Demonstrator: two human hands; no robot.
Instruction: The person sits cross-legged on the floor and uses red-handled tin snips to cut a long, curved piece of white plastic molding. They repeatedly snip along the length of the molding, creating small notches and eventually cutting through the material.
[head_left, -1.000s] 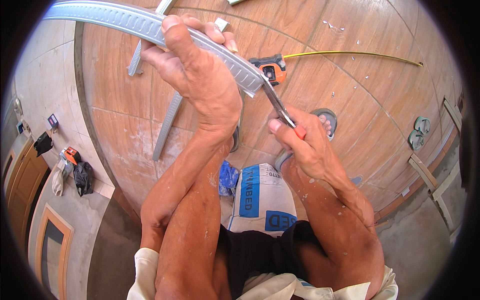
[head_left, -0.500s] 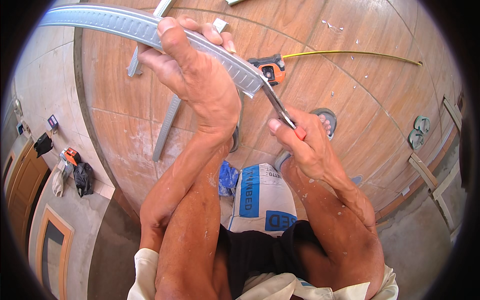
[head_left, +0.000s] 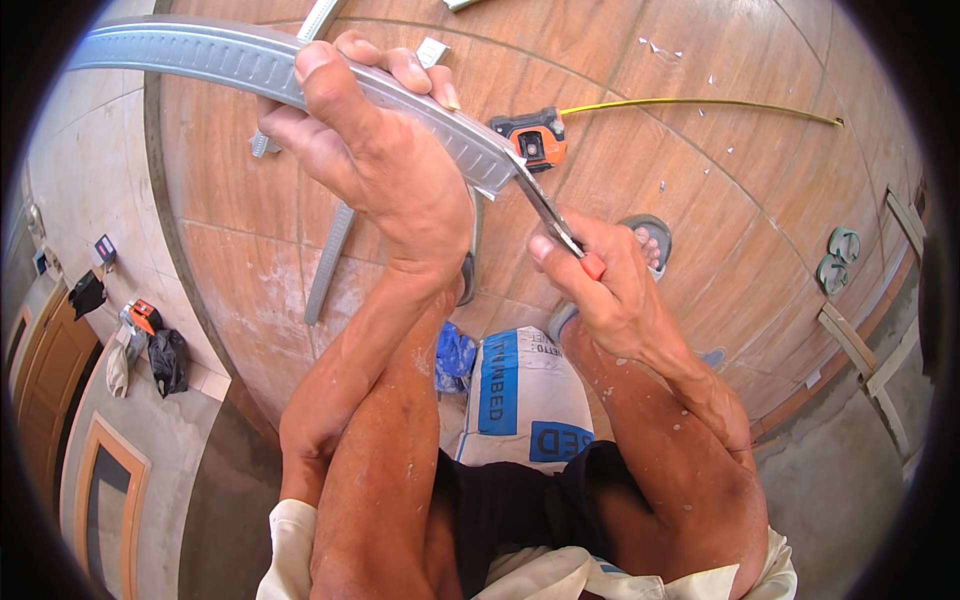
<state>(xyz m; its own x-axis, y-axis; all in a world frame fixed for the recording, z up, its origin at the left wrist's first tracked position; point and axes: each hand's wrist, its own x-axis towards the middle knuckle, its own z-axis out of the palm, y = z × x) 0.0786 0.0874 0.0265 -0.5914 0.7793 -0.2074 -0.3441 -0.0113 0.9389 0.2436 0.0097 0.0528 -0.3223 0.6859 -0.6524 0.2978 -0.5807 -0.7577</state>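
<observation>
A long silvery metal channel (head_left: 215, 57), ribbed along its face, runs from the upper left down to the middle of the view. My left hand (head_left: 385, 150) is closed round it near its right end, thumb on the near side and fingertips over the far edge. Red-handled tin snips (head_left: 548, 212) are gripped in my right hand (head_left: 615, 290). Their blades meet the channel's cut end at its upper corner; whether the jaws are apart there is too small to tell. Most of the snips' handles are hidden inside my right fist.
Beyond the channel's end lies an orange and black tape measure (head_left: 538, 140), its yellow blade (head_left: 690, 102) drawn out rightward. Small metal scraps (head_left: 662, 50) dot the tiled floor. Another channel piece (head_left: 330, 262) lies left. A white and blue sack (head_left: 535, 390) is between my legs; green sandals (head_left: 838, 262) sit right.
Both hands, with the channel and the snips, have shifted slightly to the left. The snips' blades stay at the channel's end, and the grips are the same.
</observation>
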